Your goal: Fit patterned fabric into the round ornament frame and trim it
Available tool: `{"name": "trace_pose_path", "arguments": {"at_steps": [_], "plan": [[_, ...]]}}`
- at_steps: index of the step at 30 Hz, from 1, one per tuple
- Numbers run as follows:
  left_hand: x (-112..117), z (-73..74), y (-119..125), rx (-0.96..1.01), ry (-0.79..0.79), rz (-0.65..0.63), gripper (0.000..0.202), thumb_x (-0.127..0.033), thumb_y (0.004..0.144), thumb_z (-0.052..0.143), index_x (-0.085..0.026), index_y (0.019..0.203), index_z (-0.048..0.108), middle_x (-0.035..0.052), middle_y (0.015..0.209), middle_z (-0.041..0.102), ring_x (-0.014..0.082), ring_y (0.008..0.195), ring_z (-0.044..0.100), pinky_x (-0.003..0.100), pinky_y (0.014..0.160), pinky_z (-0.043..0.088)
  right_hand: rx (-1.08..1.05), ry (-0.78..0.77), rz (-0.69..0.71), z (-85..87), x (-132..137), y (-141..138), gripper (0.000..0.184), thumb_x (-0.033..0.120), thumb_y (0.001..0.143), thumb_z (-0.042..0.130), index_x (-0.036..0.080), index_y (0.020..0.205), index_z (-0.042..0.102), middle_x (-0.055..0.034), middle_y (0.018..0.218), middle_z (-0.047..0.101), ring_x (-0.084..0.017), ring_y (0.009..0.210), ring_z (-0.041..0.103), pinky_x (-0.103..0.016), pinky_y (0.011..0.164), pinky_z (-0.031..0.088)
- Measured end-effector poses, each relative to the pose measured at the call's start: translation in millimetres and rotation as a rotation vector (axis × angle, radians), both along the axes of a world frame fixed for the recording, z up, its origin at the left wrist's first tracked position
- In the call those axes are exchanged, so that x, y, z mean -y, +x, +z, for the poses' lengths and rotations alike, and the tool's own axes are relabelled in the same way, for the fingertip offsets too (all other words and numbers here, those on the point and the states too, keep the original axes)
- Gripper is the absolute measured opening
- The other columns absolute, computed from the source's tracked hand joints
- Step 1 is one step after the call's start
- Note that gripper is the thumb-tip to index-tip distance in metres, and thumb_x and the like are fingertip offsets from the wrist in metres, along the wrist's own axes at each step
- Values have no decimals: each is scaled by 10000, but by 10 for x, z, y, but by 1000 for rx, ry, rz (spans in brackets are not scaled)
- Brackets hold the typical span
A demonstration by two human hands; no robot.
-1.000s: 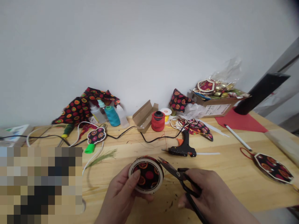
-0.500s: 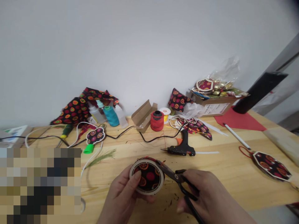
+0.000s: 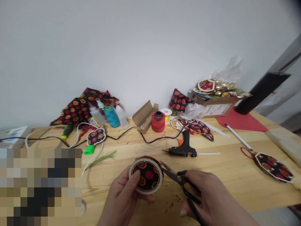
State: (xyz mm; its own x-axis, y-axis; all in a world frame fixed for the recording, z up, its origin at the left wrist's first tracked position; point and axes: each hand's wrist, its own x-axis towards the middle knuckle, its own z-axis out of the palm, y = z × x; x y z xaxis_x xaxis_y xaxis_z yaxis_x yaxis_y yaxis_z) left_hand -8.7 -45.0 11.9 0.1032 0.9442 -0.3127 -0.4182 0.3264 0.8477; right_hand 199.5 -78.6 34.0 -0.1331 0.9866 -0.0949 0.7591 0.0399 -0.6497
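Observation:
My left hand grips a round, pale-rimmed ornament faced with dark patterned fabric, its thumb lying on the front. In my right hand is a pair of black-handled scissors, fingers wrapped round the handles. The blades point up and left at the ornament's right edge; whether they touch it I cannot tell. Small dark scraps lie on the wooden table beneath the scissors. Beyond my hands a black hot glue gun rests on its side, with a white glue stick behind it.
An eight-sided fabric ornament and a white marker lie to the right. Along the wall stand a red thread spool, a teal thread cone, and a filled cardboard box. A black cable crosses the table. Pixelation hides the lower left.
My left hand and the round ornament have shifted slightly left and up. The scissor tips now sit a little apart from the rim they overlapped before. My right hand has barely moved.

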Motion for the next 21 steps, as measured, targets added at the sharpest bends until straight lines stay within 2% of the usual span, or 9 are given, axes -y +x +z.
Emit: {"name": "trace_pose_path", "arguments": {"at_steps": [3,8,14,21], "plan": [[-9,5,-8,15,1,17,257,-307,715,736,-130,902,718,78,780,722,170,585,609,246,408,533,18,2,13,-10,8,26,279,374,607,753,184,647,553,-4,638,607,-126,540,478,-227,489,312],[-16,24,-8,30,-1,21,245,-296,714,738,-129,890,714,70,766,718,179,593,624,244,404,531,7,22,14,-73,28,54,238,326,624,731,180,644,545,-5,636,602,-119,533,467,-220,487,315],[5,32,47,5,-1,28,249,-299,722,726,-143,916,722,73,785,726,185,600,617,254,400,533,-15,59,35,-70,29,-4,313,374,620,748,179,608,504,-2,590,580,-123,518,478,-223,480,308],[36,30,61,-35,8,-15,266,-337,710,736,-133,880,735,70,706,723,168,525,600,259,407,532,-78,44,16,-46,15,-28,161,213,635,678,182,586,528,-26,661,657,-144,562,559,-229,498,356]]}}
